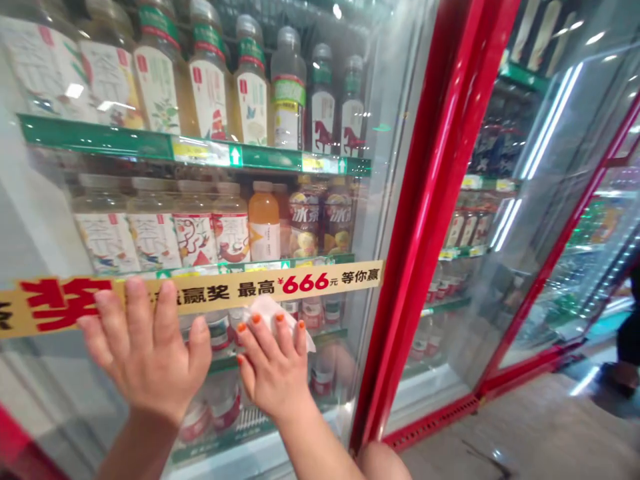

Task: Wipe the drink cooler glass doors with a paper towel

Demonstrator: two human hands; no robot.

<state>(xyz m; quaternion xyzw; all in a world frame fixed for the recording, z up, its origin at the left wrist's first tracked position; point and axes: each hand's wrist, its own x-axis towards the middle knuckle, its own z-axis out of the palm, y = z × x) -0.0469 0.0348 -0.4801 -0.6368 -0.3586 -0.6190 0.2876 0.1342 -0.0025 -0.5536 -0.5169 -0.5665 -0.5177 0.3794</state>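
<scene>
My left hand (145, 350) lies flat against the glass door of a drinks cooler (60, 393), fingers spread and holding nothing. My right hand (273, 367), with orange-painted nails, presses a white tissue (267, 313) to the same glass. Both hands sit just below a yellow promotional strip (240, 290) with red and black Chinese text stuck across the door. Behind the glass, bottled teas (210, 87) and juices (263, 223) stand on green-edged shelves, and my hands hide part of the lower shelf.
A red door frame (425, 200) runs up beside my right hand. Further right stand more glass cooler doors (545, 200) with stocked shelves. A tiled floor (525, 433) lies at the lower right, and a person's dark-clad leg (627, 340) shows at the right edge.
</scene>
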